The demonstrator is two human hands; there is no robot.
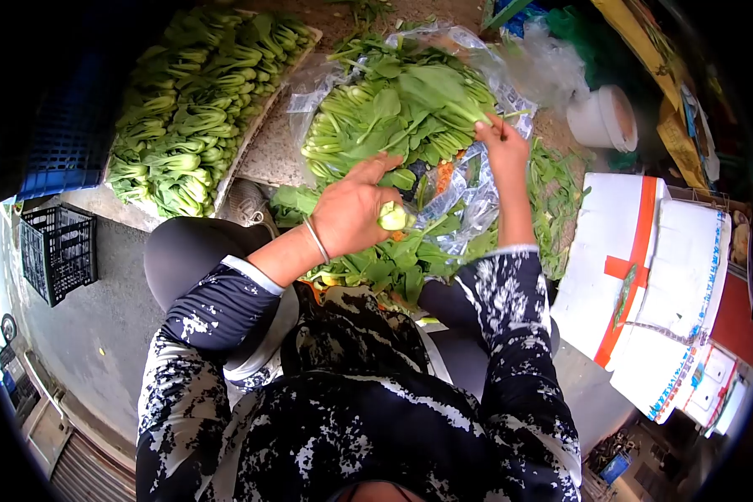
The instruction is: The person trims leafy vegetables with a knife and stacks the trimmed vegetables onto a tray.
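My left hand (351, 205), with a bangle at the wrist, is closed around a bok choy whose pale cut base (393, 217) pokes out by the thumb side. To its right and higher up, my right hand (504, 149) pinches the stem of a large green leaf (435, 90). Both hands are over a heap of bok choy (343, 113) lying on clear printed plastic wrap (470, 222). Loose leaves (402, 266) are scattered below my hands, between my knees. The leaves partly hide the fingertips of my left hand.
Neat rows of bok choy (197, 125) fill a flat tray at the upper left. A black crate (58, 251) stands on the floor at left, below a blue basket (65, 138). White foam boxes with orange tape (640, 226) and a white bucket (602, 119) are at right.
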